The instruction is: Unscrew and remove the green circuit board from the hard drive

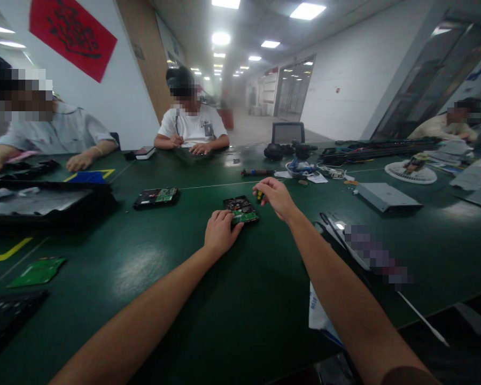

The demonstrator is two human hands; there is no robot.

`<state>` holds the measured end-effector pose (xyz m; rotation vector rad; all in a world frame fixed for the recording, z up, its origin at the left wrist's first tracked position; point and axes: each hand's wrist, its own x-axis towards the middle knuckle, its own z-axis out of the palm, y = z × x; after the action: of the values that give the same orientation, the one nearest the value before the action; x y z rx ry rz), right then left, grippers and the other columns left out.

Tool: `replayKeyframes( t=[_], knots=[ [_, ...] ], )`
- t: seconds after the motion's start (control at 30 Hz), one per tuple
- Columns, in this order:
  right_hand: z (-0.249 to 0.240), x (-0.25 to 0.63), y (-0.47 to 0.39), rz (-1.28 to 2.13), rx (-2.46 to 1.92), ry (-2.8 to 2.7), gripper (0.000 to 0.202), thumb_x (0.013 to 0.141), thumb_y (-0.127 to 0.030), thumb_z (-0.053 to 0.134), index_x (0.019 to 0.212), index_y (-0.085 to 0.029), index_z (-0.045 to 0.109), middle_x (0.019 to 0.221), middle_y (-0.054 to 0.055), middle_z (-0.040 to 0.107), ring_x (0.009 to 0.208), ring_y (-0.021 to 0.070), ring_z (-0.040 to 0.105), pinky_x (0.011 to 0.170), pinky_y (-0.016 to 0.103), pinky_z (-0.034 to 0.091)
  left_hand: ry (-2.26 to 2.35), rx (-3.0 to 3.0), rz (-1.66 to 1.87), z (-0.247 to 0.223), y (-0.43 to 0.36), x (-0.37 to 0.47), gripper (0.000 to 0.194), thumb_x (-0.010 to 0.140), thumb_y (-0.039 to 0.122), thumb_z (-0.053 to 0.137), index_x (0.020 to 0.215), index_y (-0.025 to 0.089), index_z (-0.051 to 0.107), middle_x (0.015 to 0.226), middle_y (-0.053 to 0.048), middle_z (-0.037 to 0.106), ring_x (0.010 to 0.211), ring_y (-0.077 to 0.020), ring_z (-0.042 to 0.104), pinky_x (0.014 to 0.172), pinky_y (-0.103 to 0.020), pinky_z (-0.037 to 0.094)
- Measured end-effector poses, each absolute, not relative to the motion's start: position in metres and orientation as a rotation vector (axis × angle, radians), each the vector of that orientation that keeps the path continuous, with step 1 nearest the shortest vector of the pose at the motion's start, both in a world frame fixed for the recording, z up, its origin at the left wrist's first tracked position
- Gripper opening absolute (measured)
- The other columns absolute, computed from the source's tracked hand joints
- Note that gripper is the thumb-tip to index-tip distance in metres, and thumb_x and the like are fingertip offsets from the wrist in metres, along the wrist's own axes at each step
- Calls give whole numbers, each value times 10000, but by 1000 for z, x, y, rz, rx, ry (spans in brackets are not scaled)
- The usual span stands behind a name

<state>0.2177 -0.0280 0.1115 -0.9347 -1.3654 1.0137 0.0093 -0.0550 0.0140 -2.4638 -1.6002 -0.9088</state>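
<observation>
A hard drive (238,204) lies on the green table in front of me, its green circuit board facing up on the near side. My left hand (221,231) grips its near left edge, fingers over the top and thumb along the near side. Just right of the drive, my right hand (276,197) is raised with its fingers closed round a small yellow-and-black screwdriver (260,196). The screwdriver's tip is too small to make out, so I cannot tell whether it touches the drive. A second hard drive (157,197) rests farther left.
Left are a large black tray (44,206) and a loose green circuit board (38,271). Beyond my right hand lie a dark screwdriver-like tool (257,172) and tangled wires (300,168). A grey metal box (388,198) stands right. Several people sit around the table.
</observation>
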Motion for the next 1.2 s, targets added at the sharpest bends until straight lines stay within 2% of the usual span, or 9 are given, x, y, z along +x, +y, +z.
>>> replayKeyframes(
  t=[0.13,0.3,0.5,0.67,0.83,1.03,1.2],
  knots=[
    [113,216,-32,1121,-851,-1374,239,853,-432,685,938,-209,671,882,32,701,841,168,660,539,213,545,-1612,-2464,-904,15,-56,9,400,957,501,588,1194,200,704,1271,-121,683,1235,-334,529,1050,-492,472],
    [115,220,-32,1146,-843,-1346,291,882,-427,611,1033,-203,718,891,44,697,860,178,659,576,240,571,-1618,-2471,-884,15,-55,9,424,961,515,575,1210,195,698,1281,-117,682,1247,-332,524,1060,-488,469],
    [112,220,-27,956,-981,-1412,217,822,-421,697,853,-206,706,778,0,675,677,121,599,494,192,483,-1628,-2469,-896,14,-54,9,410,955,509,584,1204,206,703,1289,-119,679,1250,-339,524,1055,-500,470],
    [110,216,-28,1075,-913,-1377,279,848,-481,675,894,-207,676,893,36,726,805,151,673,541,202,521,-1640,-2467,-901,15,-55,9,397,953,505,586,1203,220,703,1289,-114,678,1253,-337,523,1054,-501,471],
    [112,222,-27,1090,-894,-1356,309,899,-468,594,1006,-210,725,881,36,696,828,166,675,552,225,547,-1627,-2482,-899,14,-54,9,405,955,508,577,1198,209,702,1289,-119,676,1250,-339,519,1069,-496,460],
    [110,220,-25,966,-984,-1386,270,813,-465,731,841,-198,697,810,10,683,672,119,610,476,191,473,-1624,-2469,-896,12,-53,9,412,954,504,579,1207,201,699,1293,-121,673,1247,-340,520,1061,-497,466],
    [109,217,-27,1102,-872,-1342,296,838,-494,699,909,-207,678,909,39,721,836,170,687,554,225,552,-1639,-2472,-893,14,-54,9,399,949,504,587,1203,218,700,1290,-112,675,1251,-343,522,1056,-501,471]
  ],
)
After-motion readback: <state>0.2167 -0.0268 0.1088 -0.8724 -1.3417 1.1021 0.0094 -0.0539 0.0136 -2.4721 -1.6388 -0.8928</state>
